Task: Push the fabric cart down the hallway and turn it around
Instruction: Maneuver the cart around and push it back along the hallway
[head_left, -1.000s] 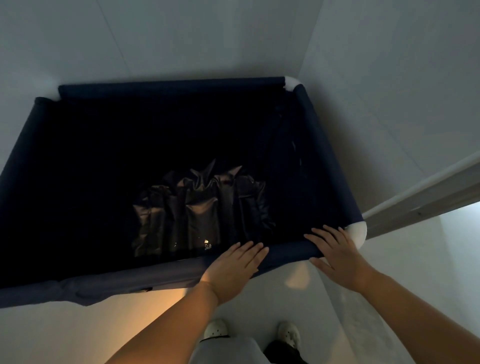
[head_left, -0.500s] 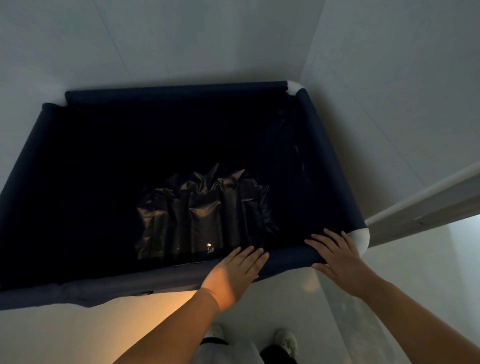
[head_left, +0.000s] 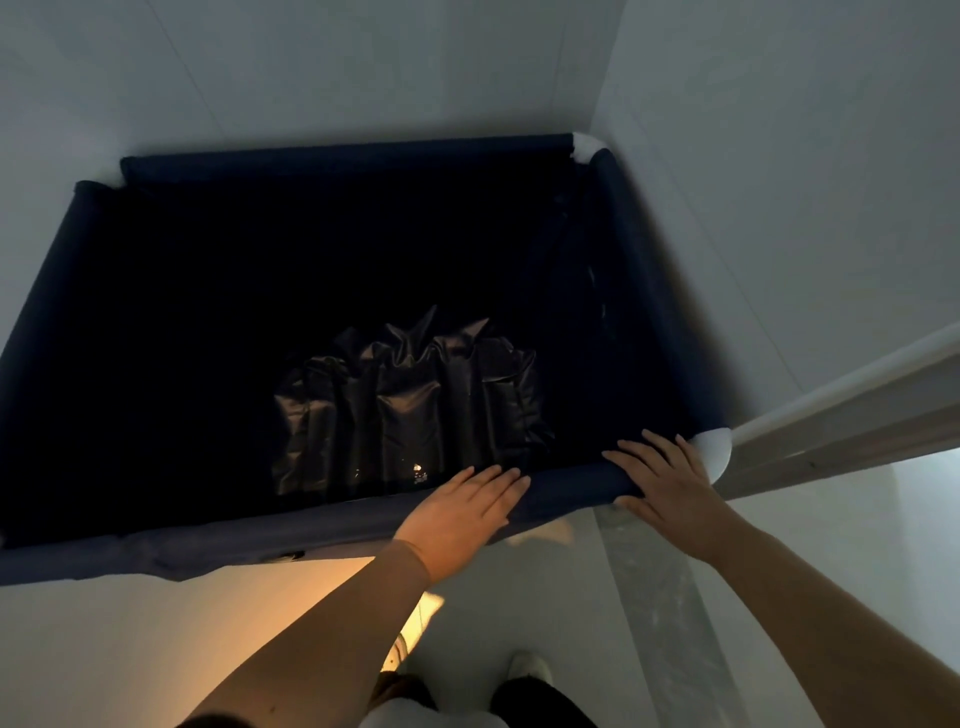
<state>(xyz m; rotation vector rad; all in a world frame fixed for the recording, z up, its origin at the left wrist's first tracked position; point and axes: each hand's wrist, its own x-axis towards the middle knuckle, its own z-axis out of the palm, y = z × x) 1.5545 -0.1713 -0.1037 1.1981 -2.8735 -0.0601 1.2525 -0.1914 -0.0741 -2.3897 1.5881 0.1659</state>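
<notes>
A dark navy fabric cart (head_left: 337, 156) fills the middle of the view, its open top facing me. A crumpled black plastic bag (head_left: 405, 410) lies at the bottom of it. My left hand (head_left: 462, 514) lies flat on the near rim, fingers straight and together. My right hand (head_left: 670, 483) rests on the same rim beside the white corner cap (head_left: 714, 452), fingers spread over the top and thumb on the near side. Neither hand is curled around the rim.
A pale wall (head_left: 779, 208) runs close along the cart's right side, with a white rail (head_left: 841, 410) sticking out at the near right corner. Another pale wall stands just past the far rim. My shoe (head_left: 527, 667) is on the light floor below.
Both hands keep their places on the near rim. My feet have stepped, and the cart has shifted only slightly along the right wall.
</notes>
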